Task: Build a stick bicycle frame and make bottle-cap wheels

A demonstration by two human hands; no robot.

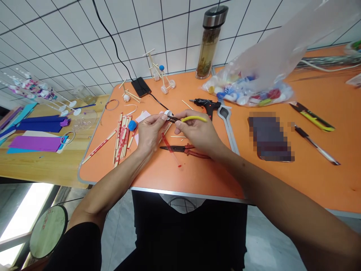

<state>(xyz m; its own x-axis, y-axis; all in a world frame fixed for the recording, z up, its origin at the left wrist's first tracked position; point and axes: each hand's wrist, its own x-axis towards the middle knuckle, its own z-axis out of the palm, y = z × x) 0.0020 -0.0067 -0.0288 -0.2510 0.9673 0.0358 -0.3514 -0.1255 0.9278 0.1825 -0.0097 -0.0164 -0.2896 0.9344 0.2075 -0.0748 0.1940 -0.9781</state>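
Observation:
My right hand (197, 131) is closed round yellow-handled cutters (191, 119), whose dark jaws point left. My left hand (149, 131) pinches a thin red stick (167, 142) that hangs down from its fingers, close to a white bottle cap (168, 112) at the cutter jaws. Both hands hover over the orange table (197, 177). Under them lie red-handled pliers (183, 149). A bundle of chopsticks in red-and-white wrappers (122, 138) with a blue cap (132, 125) lies left of my left hand.
A black glue gun (206, 104), a tea bottle (210, 43), a plastic bag of bottle caps (248, 90), a stick-and-cap model (160, 73), a phone (141, 86) on a cable, a pixelated dark object (270, 137) and yellow knives (313, 116) share the table. Coloured paper (36, 143) lies on the wooden table.

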